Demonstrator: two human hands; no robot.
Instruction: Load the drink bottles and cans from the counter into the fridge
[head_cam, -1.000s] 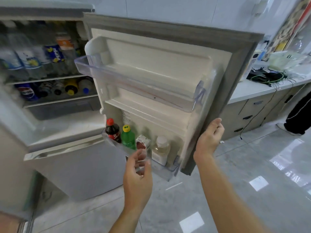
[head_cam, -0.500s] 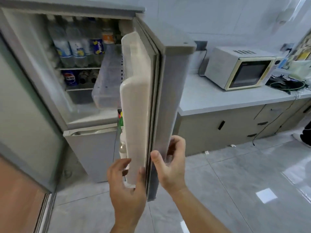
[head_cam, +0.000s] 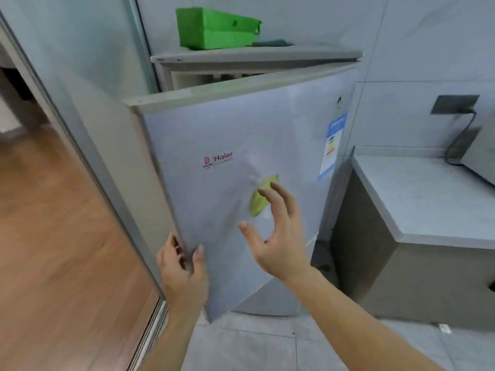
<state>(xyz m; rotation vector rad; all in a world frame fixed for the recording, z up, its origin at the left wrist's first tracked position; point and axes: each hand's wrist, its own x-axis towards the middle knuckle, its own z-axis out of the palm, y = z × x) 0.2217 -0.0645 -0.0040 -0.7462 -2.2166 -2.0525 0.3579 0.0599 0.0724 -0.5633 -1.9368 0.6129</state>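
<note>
Far left: wood floor (head_cam: 61,236) and a sliding-door frame (head_cam: 88,145), not part of the task. Next, left hand (head_cam: 182,269) at the free edge of the fridge door (head_cam: 241,145): fingers wrapped round the edge, thumb on the front face, so that grip is pinching the door edge low down. Door is ajar, gap visible along the top; fridge top (head_cam: 254,56) carries a green box (head_cam: 214,29). Right hand (head_cam: 278,234) in front of the door face, near a yellow-green sticker (head_cam: 258,203); fingers spread, holding nothing, and contact with the panel can't be confirmed through the blur. Energy label (head_cam: 332,145) sits near the hinge side. Right of the fridge: tabletop (head_cam: 417,199), with the corner of an appliance (head_cam: 479,148) and a cable; the visible part shows no bottles or cans. Drinks are not in view here; any inside the fridge are hidden behind the door.

Judgement: loading looks finished or paused, door being shut. Door is stiff, light to swing, smooth and slippery on the face, so edge hold is the secure one; a flat palm push mid-panel would seat it. Watch the left fingers at the closing gap.
</note>
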